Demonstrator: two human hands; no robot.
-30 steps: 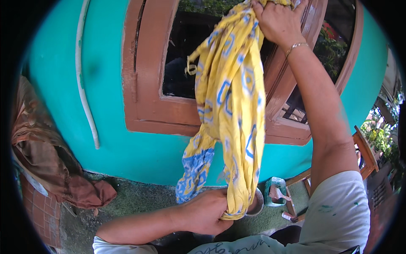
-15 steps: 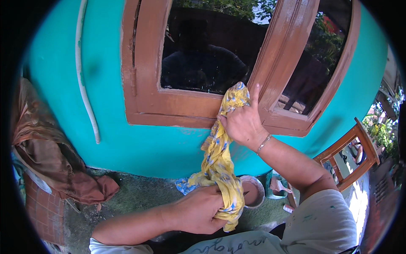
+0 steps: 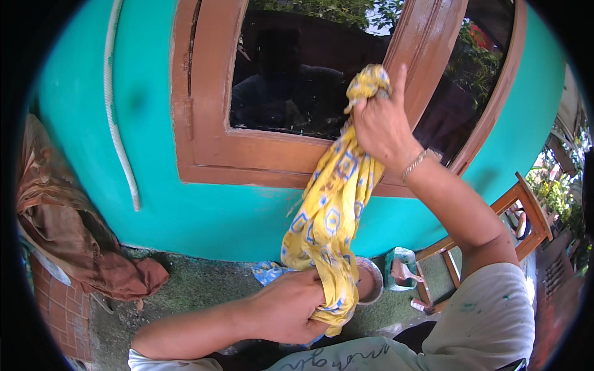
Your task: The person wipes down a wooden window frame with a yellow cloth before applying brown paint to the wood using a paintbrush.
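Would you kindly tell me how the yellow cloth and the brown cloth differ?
The yellow cloth bears blue patterns; the brown cloth shows none. The left hand and right hand grip the yellow cloth, while the brown cloth lies draped at the picture's left, untouched. Both are creased.

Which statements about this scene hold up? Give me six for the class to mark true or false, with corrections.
1. The left hand and the right hand both grip the yellow cloth. True.
2. The right hand is lower in the picture than the left hand. False: the right hand is higher.
3. A bracelet circles the right wrist. True.
4. The yellow cloth is plain, with no pattern. False: it has blue markings.
5. A brush rests in the green container. True.
6. The green container is left of the left hand. False: it is to the right.
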